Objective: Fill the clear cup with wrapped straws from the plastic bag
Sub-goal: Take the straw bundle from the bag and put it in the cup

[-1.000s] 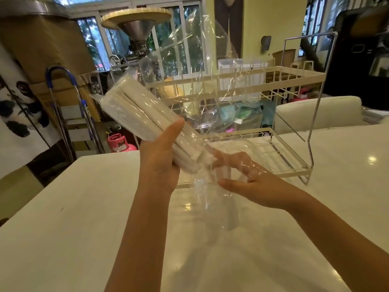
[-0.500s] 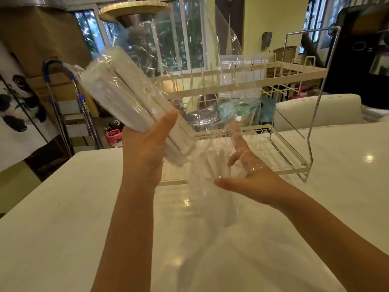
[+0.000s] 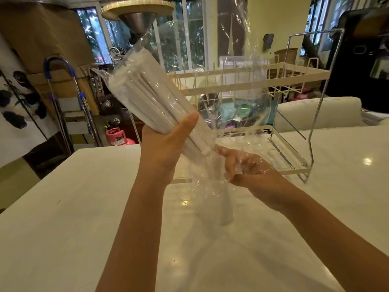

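Left-hand grip point(image 3: 168, 144) closed around a bundle of wrapped straws point(image 3: 151, 98) inside a plastic bag point(image 3: 210, 85), held above a pale surface point(image 3: 63, 207).

The left grip clasps the bundle near its lower end, thumb across the front. From this grip the bundle's long axis slants up and away to the left; its lower ends poke out just below the grip, pointing down toward the right hand point(image 3: 246, 167). The right-hand grip is loose, fingers curled half open inside the bag's slack mouth, just beside those ends and nearer to them than any other thing. The straws are white, paper-wrapped and packed tight; the bag is clear and crinkled. Behind stands a wire rack point(image 3: 294, 76). No clear cup can be made out.
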